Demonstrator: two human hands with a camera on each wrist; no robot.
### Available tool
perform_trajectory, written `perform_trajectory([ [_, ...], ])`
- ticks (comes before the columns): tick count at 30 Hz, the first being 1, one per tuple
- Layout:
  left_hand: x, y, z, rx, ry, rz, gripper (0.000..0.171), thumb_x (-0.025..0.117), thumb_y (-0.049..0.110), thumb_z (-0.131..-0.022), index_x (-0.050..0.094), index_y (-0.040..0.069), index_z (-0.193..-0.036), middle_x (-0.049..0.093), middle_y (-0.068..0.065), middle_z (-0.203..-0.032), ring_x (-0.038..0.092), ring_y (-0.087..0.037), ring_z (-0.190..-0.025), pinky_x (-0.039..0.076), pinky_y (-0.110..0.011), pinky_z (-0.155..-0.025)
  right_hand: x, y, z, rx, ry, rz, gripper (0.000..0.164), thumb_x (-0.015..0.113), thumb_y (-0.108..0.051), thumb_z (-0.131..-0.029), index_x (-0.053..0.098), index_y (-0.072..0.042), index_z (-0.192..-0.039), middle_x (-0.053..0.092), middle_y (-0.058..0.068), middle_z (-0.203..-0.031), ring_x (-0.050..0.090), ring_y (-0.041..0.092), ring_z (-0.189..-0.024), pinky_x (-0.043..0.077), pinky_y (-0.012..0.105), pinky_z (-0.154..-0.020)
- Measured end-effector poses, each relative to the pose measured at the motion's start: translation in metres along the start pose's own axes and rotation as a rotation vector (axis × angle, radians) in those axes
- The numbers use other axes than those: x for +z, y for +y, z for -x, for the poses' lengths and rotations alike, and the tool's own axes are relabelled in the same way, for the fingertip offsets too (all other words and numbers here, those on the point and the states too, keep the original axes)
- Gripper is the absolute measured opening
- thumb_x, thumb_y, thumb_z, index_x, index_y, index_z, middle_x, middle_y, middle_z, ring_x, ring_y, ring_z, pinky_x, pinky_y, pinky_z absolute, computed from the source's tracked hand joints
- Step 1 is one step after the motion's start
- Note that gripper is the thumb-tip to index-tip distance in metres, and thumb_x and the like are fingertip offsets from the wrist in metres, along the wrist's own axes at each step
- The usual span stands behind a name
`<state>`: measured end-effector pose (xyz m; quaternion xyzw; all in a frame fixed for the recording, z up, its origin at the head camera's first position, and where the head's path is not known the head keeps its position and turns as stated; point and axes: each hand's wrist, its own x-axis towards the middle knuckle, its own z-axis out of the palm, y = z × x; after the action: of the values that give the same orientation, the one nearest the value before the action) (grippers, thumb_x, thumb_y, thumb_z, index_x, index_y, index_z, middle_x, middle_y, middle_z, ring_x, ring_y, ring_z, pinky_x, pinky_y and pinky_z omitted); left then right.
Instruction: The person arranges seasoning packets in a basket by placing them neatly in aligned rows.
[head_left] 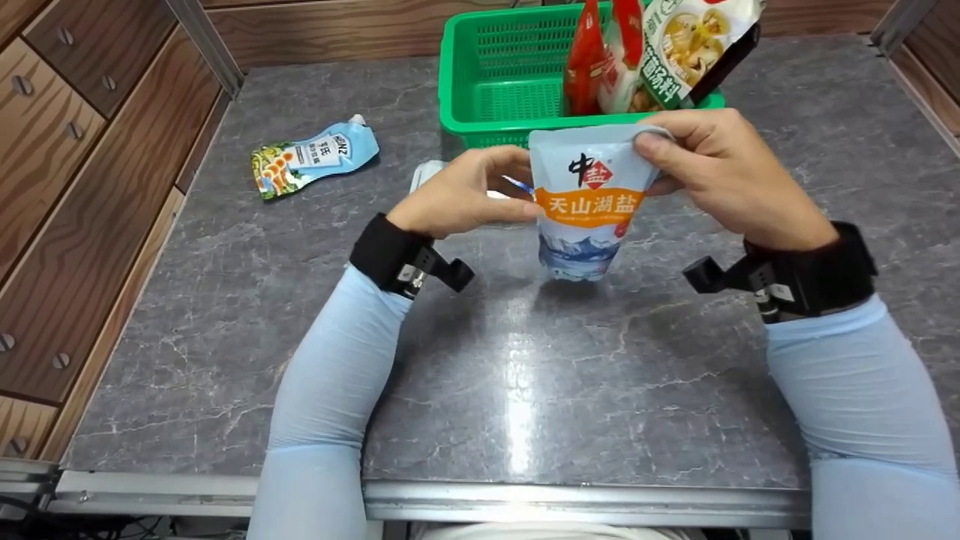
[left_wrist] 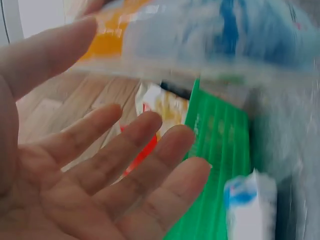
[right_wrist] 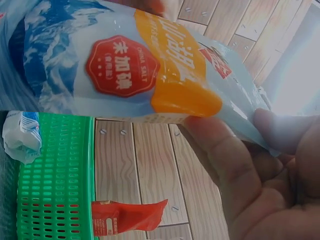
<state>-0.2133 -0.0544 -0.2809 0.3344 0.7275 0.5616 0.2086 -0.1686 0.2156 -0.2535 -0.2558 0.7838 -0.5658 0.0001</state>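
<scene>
A light blue pouch of salt (head_left: 589, 232) with an orange band and a mountain print is held upright just above the table. My right hand (head_left: 735, 176) pinches its top right corner between thumb and fingers; the right wrist view shows this grip on the pouch (right_wrist: 125, 65) close up. At the pouch's left edge, my left hand (head_left: 472, 187) has its thumb by the orange band. In the left wrist view that hand's fingers (left_wrist: 150, 160) are spread and relaxed behind the pouch (left_wrist: 200, 35).
A green basket (head_left: 480, 127) stands at the back, holding red packets (head_left: 585, 67) and a soup seasoning bag (head_left: 694, 45) on its right side. A blue Heinz spout pouch (head_left: 319, 157) lies at the left. Behind my left hand is a partly hidden white package (head_left: 426, 172).
</scene>
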Motion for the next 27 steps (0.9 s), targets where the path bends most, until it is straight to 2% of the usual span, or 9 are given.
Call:
perform_trajectory([
  [3,-0.012,-0.013,-0.003,-0.051,0.048,-0.013,0.040,0.064,0.016,-0.087,0.052,0.006,-0.124,0.057,-0.009,-0.114,0.057,-0.023,-0.099,0.049,-0.036,-0.082,0.001,-0.008,0.002,-0.001,0.004,0.018,0.028,0.048,-0.016,-0.095,0.063,0.003,-0.109,0.062,0.021,-0.100,0.063,0.029,-0.087,0.053,0.035,-0.070],
  [5,-0.019,-0.021,-0.006,-0.090,0.121,0.034,0.037,0.061,0.020,-0.089,0.053,0.007,-0.123,0.057,-0.010,-0.114,0.058,-0.025,-0.097,0.049,-0.039,-0.081,0.002,-0.014,0.003,-0.004,0.008,0.023,0.028,0.047,-0.015,-0.095,0.063,0.004,-0.109,0.062,0.021,-0.101,0.062,0.029,-0.088,0.053,0.034,-0.070],
  [10,-0.031,-0.035,-0.011,-0.150,0.406,0.214,0.029,0.060,0.020,-0.090,0.056,0.005,-0.114,0.057,-0.018,-0.107,0.058,-0.033,-0.091,0.050,-0.043,-0.077,0.003,-0.019,0.004,-0.011,0.013,0.027,0.028,0.047,-0.015,-0.095,0.063,0.004,-0.110,0.062,0.022,-0.101,0.062,0.030,-0.089,0.053,0.034,-0.071],
  [13,-0.037,-0.044,-0.016,-0.183,0.580,0.300,0.028,0.059,0.020,-0.091,0.056,0.002,-0.111,0.058,-0.022,-0.102,0.060,-0.031,-0.082,0.052,-0.041,-0.072,0.000,-0.013,0.004,-0.006,0.014,0.004,0.029,0.047,-0.015,-0.095,0.063,0.004,-0.110,0.062,0.022,-0.101,0.062,0.030,-0.089,0.053,0.035,-0.071],
  [15,-0.043,-0.049,-0.019,-0.217,0.663,0.353,0.028,0.059,0.022,-0.091,0.055,0.002,-0.111,0.057,-0.022,-0.103,0.061,-0.028,-0.077,0.053,-0.039,-0.070,-0.002,-0.008,0.003,-0.003,0.015,-0.012,0.029,0.048,-0.015,-0.095,0.062,0.004,-0.111,0.062,0.022,-0.101,0.062,0.030,-0.089,0.053,0.035,-0.070],
  [18,-0.051,-0.058,-0.022,-0.269,0.738,0.451,0.032,0.057,0.023,-0.091,0.051,0.002,-0.115,0.055,-0.023,-0.110,0.062,-0.026,-0.077,0.053,-0.035,-0.067,-0.001,-0.009,0.003,-0.001,0.016,-0.010,0.029,0.048,-0.016,-0.095,0.062,0.004,-0.111,0.062,0.022,-0.101,0.062,0.030,-0.088,0.053,0.035,-0.070],
  [21,-0.059,-0.064,-0.026,-0.320,0.778,0.563,0.038,0.056,0.024,-0.092,0.047,0.001,-0.122,0.052,-0.021,-0.116,0.062,-0.028,-0.086,0.053,-0.033,-0.072,0.002,-0.018,0.004,-0.004,0.014,0.015,0.029,0.047,-0.015,-0.095,0.063,0.004,-0.109,0.063,0.021,-0.100,0.062,0.030,-0.089,0.053,0.035,-0.071],
  [24,-0.064,-0.069,-0.031,-0.356,0.824,0.684,0.042,0.057,0.022,-0.091,0.045,0.000,-0.125,0.051,-0.018,-0.113,0.060,-0.028,-0.089,0.053,-0.031,-0.076,0.001,-0.017,0.004,0.001,0.010,0.004,0.028,0.047,-0.015,-0.095,0.063,0.005,-0.108,0.063,0.021,-0.101,0.062,0.030,-0.089,0.053,0.036,-0.070],
  [27,-0.068,-0.071,-0.037,-0.372,0.838,0.790,0.038,0.058,0.021,-0.091,0.048,0.000,-0.121,0.052,-0.016,-0.105,0.058,-0.026,-0.085,0.052,-0.029,-0.077,0.001,-0.018,0.004,0.002,0.010,-0.009,0.028,0.048,-0.015,-0.095,0.063,0.006,-0.107,0.063,0.021,-0.101,0.062,0.030,-0.088,0.053,0.036,-0.071],
])
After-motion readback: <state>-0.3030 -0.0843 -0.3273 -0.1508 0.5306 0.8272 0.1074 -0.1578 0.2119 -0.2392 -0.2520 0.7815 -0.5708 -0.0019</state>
